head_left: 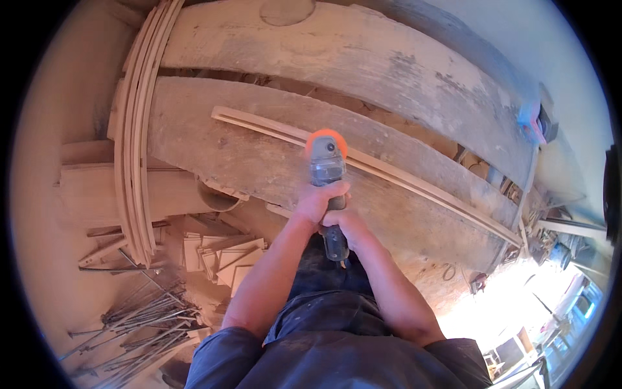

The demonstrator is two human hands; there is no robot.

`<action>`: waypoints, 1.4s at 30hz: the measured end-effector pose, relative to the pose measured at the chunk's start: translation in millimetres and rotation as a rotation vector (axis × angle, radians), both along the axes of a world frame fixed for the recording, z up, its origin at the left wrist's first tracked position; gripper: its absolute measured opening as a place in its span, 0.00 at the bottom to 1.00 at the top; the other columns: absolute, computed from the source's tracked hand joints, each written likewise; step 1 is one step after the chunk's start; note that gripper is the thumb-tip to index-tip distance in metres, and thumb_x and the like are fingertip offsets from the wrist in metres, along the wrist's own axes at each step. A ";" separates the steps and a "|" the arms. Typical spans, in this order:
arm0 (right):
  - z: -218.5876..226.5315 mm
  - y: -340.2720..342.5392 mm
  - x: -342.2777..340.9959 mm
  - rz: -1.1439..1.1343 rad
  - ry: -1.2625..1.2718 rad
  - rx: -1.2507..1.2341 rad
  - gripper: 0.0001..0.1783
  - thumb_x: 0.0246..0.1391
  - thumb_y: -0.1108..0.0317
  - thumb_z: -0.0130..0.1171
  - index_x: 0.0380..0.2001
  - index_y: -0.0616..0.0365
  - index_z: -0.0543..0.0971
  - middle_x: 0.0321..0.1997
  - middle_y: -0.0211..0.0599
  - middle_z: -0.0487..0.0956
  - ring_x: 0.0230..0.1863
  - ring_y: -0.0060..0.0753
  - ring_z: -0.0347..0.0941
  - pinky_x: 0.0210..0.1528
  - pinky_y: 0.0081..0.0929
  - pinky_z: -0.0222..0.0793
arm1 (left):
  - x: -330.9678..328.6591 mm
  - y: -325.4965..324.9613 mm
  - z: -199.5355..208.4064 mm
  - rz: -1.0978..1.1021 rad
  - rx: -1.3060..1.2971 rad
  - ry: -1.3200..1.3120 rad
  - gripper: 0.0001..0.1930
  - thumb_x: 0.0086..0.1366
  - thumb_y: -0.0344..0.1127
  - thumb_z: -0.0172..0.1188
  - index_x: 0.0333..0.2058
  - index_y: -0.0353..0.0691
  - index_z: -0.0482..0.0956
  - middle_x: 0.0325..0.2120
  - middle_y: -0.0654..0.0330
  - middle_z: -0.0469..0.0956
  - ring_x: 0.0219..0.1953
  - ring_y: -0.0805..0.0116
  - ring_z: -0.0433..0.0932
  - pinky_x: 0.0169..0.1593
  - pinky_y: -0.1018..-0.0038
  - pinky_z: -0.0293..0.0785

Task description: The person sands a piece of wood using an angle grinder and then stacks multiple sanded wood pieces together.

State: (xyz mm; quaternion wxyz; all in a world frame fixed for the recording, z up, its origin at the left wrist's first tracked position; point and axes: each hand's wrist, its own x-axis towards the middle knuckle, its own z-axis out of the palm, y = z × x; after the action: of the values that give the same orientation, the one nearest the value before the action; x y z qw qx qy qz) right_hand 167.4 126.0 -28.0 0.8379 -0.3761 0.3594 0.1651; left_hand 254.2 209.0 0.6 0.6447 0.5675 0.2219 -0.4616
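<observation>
Both my hands are closed around an angle grinder with a grey-black body and an orange disc at its far end. My left hand wraps the body just behind the head. Lower down, my right hand grips the handle, whose rear end sticks out toward me. The disc lies over a long, narrow wooden strip, which runs slantwise across the worn plank bench top. Whether disc and wood touch is hidden by the grinder's head.
Long thin boards lie stacked across the bench's left end. Below them, small flat wood pieces are piled near a heap of metal rods. A gap separates the near plank from the far plank. Clutter and bright light fill the right.
</observation>
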 end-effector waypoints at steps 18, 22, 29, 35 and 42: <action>10.5 -58.4 -153.2 -0.216 -0.014 -0.038 0.25 0.34 0.72 0.64 0.42 0.63 0.76 0.30 0.39 0.79 0.28 0.35 0.79 0.29 0.32 0.78 | -122.7 -77.8 -15.1 -0.384 0.034 -0.137 0.23 0.50 0.44 0.77 0.38 0.34 0.84 0.33 0.55 0.84 0.35 0.68 0.81 0.43 0.67 0.79; 5.5 -1.0 -50.0 -0.039 -0.063 -0.083 0.31 0.34 0.74 0.62 0.49 0.61 0.73 0.35 0.36 0.77 0.32 0.32 0.77 0.35 0.31 0.78 | -49.6 0.3 -39.6 -0.042 0.012 -0.069 0.20 0.55 0.40 0.73 0.43 0.36 0.82 0.33 0.57 0.81 0.35 0.67 0.81 0.41 0.65 0.78; 5.5 59.6 44.6 0.116 -0.098 -0.144 0.33 0.34 0.75 0.63 0.51 0.61 0.71 0.36 0.34 0.76 0.35 0.31 0.75 0.38 0.30 0.76 | 27.2 80.1 -31.0 0.172 -0.016 -0.009 0.18 0.55 0.40 0.72 0.40 0.35 0.82 0.29 0.60 0.81 0.28 0.69 0.80 0.33 0.68 0.76; 11.9 19.9 -55.9 -0.048 0.095 -0.025 0.29 0.32 0.75 0.64 0.45 0.63 0.75 0.33 0.38 0.79 0.32 0.34 0.80 0.33 0.32 0.78 | -44.9 24.0 -18.0 -0.204 0.074 -0.092 0.22 0.51 0.40 0.77 0.42 0.35 0.83 0.36 0.59 0.84 0.36 0.69 0.81 0.44 0.67 0.79; 3.4 36.9 -46.1 -0.122 0.030 -0.084 0.28 0.33 0.74 0.67 0.45 0.61 0.77 0.35 0.35 0.81 0.35 0.31 0.80 0.39 0.31 0.78 | -24.8 30.6 -8.4 -0.187 0.011 -0.027 0.21 0.52 0.41 0.76 0.40 0.35 0.84 0.34 0.58 0.84 0.36 0.68 0.82 0.43 0.67 0.79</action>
State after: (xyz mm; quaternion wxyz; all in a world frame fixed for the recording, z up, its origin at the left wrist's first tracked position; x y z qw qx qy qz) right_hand 121.3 162.9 -24.7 0.8244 -0.3859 0.4009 0.1040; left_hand 229.4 239.7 -7.8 0.5988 0.5952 0.1619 -0.5109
